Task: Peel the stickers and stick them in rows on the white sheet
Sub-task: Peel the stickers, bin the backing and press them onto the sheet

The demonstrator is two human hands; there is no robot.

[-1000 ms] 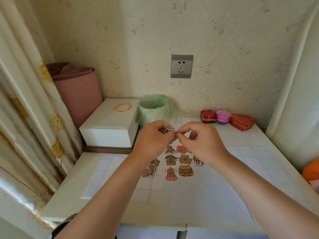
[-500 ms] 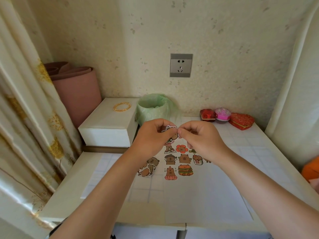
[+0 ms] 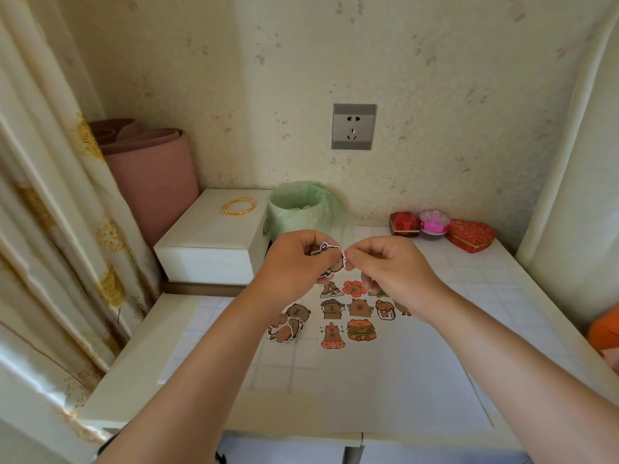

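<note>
Left hand: fingers curled round a sticker, raised off the table.
Right hand: thumb and forefinger pinch the sticker's right edge, and the two hands meet there.
Sticker: cartoon animal with a white border, held in the air above the far end of the white sheet.
White sheet: lies flat on the table.
Stuck stickers: in rows at the sheet's far end, partly hidden by the right hand.
Loose pile: just left of the rows.

Green-lined bin beside white box
</note>
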